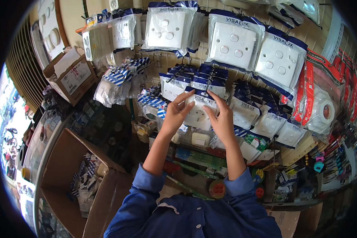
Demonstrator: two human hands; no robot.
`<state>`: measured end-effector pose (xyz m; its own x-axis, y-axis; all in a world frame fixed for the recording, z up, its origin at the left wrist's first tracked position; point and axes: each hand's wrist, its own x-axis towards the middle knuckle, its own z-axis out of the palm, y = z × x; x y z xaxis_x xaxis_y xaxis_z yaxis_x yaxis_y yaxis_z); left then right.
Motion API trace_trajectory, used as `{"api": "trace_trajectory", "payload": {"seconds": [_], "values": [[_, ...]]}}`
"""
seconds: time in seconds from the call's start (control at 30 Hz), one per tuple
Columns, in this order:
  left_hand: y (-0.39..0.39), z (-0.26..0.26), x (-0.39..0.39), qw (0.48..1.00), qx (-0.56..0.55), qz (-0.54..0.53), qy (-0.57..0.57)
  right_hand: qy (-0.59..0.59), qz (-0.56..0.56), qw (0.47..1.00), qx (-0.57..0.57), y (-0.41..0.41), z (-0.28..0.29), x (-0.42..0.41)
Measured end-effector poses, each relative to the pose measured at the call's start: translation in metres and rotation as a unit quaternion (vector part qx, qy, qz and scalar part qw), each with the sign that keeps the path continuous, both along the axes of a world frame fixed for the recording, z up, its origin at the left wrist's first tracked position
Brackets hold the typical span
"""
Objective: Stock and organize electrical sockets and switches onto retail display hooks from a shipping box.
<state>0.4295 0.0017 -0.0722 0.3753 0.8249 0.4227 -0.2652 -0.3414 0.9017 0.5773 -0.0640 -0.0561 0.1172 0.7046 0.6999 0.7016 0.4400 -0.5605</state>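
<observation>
Between my hands is a white wall socket (197, 115) in a clear plastic packet with a dark blue Visalux header. My left hand (178, 111) grips the packet's left upper edge, fingertips at the header. My right hand (220, 114) grips its right upper side, with the index finger by the header's top corner and the thumb on the front. The packet is at the end of a metal display hook (210, 79), in front of more blue-topped packets (207, 87). Whether the hook still passes through the header cannot be made out.
Large packaged switch plates (233, 41) hang above on the wire rack. Packaged switches (244, 111) hang to the right, Panasonic packets (119, 80) to the left. An open cardboard box (56, 178) holding loose packets stands at lower left, beside a glass counter (47, 142).
</observation>
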Motion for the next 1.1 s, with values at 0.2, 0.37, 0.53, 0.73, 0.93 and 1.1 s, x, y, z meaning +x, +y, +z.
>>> {"api": "trace_trajectory", "payload": {"seconds": [0.2,0.37,0.53,0.73,0.93,1.1], "values": [[0.01,-0.003,0.023,1.0,-0.013,0.005,-0.006,-0.065,-0.084,0.994,0.014,0.018,-0.005,0.015],[0.012,-0.019,0.026,0.996,0.055,0.072,-0.018,-0.081,-0.087,0.993,-0.006,0.009,-0.006,0.013],[-0.021,-0.028,-0.004,0.987,0.057,0.151,0.015,-0.044,-0.103,0.993,0.045,-0.02,-0.015,0.007],[-0.057,-0.056,-0.071,0.968,-0.024,0.24,-0.065,0.04,-0.069,0.988,0.13,-0.057,-0.027,0.002],[-0.123,-0.07,-0.164,0.908,-0.061,0.413,-0.037,0.127,-0.017,0.976,0.177,-0.06,-0.041,-0.025],[-0.189,-0.068,-0.252,0.863,-0.035,0.503,0.028,0.153,0.069,0.977,0.132,-0.045,-0.061,-0.084]]}}
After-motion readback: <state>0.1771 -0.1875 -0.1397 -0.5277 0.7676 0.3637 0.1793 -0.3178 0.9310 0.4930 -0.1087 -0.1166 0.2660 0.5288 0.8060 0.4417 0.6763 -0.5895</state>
